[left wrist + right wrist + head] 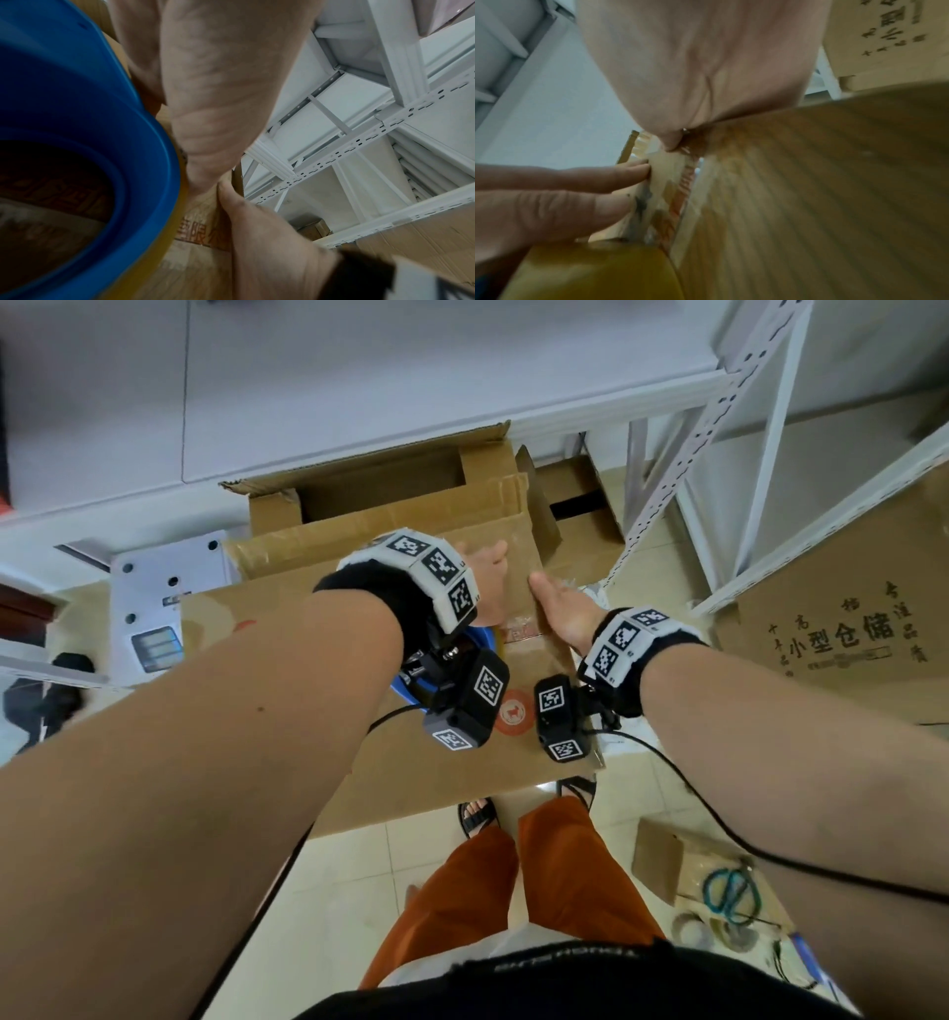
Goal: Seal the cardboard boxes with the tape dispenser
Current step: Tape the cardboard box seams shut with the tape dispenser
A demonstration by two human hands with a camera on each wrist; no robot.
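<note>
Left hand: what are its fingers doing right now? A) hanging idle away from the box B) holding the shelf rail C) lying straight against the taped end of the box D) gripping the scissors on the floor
C: in the right wrist view the left hand has straight fingers on the taped edge of the cardboard box, beside the tape roll.

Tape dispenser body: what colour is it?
Blue tape dispenser, with yellowish tape at its edge; clearest in the left wrist view.
</note>
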